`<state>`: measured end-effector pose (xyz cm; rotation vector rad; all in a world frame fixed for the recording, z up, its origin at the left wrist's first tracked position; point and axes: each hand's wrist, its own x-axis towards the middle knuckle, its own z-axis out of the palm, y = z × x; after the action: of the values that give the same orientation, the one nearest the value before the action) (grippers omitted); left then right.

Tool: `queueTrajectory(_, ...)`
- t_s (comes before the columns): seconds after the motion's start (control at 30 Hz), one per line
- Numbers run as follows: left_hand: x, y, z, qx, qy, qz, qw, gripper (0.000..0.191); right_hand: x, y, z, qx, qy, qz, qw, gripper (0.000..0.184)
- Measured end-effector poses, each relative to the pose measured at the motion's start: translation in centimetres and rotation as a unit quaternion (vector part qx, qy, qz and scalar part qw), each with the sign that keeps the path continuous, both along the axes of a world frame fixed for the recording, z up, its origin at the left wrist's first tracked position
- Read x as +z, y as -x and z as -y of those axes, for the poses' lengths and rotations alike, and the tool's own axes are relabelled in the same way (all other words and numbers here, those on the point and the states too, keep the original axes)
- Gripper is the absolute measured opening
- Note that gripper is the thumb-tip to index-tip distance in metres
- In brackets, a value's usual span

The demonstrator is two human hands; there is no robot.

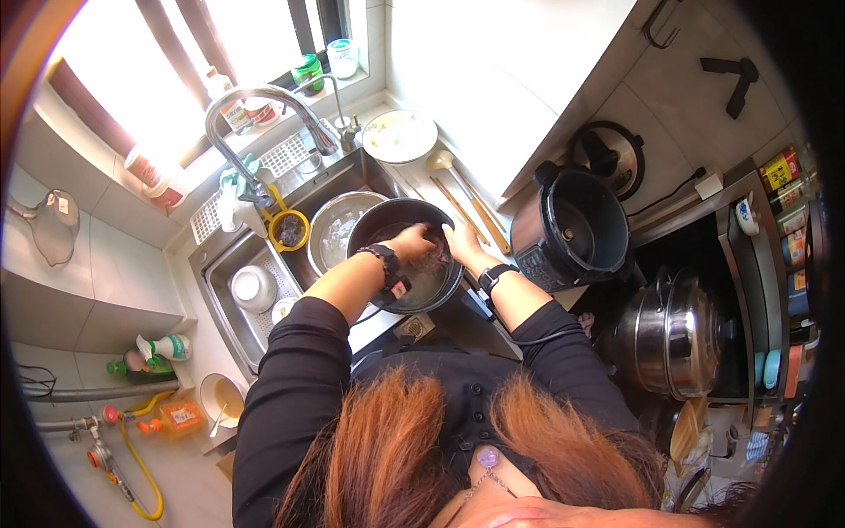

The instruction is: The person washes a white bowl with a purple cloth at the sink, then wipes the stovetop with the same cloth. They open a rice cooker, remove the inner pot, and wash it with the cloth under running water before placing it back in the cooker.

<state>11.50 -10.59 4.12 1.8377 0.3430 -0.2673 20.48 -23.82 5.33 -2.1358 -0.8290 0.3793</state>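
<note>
A dark round inner pot (pixel 422 300) with cloudy water and some pinkish food pieces (pixel 436 254) in it is tilted over the sink's front edge. My left hand (pixel 412 243) reaches down inside the pot, its fingers at the food; whether they grip a piece is unclear. With my right hand (pixel 462 244) I grasp the pot's right rim. Behind and left of the pot, a metal bowl of water (pixel 330 228) stands in the sink. A yellow-rimmed strainer (pixel 289 231) with dark contents is left of that bowl.
The chrome faucet (pixel 214 122) arches over the sink. Chopsticks and a ladle (pixel 441 160) lie right of the sink, near a white plate (pixel 400 136). An open pressure cooker (pixel 571 224) and a steel steamer (pixel 670 336) stand at right. White bowls (pixel 253 289) sit in the left basin.
</note>
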Motion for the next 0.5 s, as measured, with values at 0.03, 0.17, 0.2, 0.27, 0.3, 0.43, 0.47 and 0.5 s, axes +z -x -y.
queueTrajectory(0.03,-0.2,-0.3,-0.1,-0.067,-0.018,0.013,0.998,0.056,0.0,0.0,0.0,0.000,0.001,-0.007,1.000,0.030)
queueTrajectory(0.17,-1.0,-0.5,-0.2,-0.117,-0.108,0.040,0.987,0.059,0.0,-0.1,0.1,-0.003,0.000,0.006,1.000,0.029)
queueTrajectory(0.2,-1.2,-0.5,-0.4,-0.070,-0.106,0.006,0.992,0.057,0.0,0.0,0.1,0.003,0.001,0.003,1.000,0.029)
queueTrajectory(0.27,-1.5,-0.3,-0.1,-0.023,-0.025,-0.028,0.999,0.054,0.2,0.2,0.1,0.015,-0.003,-0.008,1.000,0.029)
queueTrajectory(0.3,-1.6,-0.2,-0.1,0.017,0.011,-0.020,1.000,0.052,0.2,0.3,0.0,0.012,-0.006,0.000,1.000,0.028)
queueTrajectory(0.43,-2.1,0.0,1.3,-0.113,-0.159,0.138,0.971,0.046,0.6,0.5,0.1,-0.002,0.016,0.002,1.000,0.028)
queueTrajectory(0.47,-2.1,0.0,1.2,-0.163,-0.145,0.119,0.969,0.046,0.6,0.6,0.2,-0.008,0.025,-0.001,1.000,0.028)
queueTrajectory(0.5,-2.0,-0.1,1.2,-0.212,-0.134,0.083,0.964,0.046,0.7,0.6,0.2,0.002,0.010,0.004,1.000,0.028)
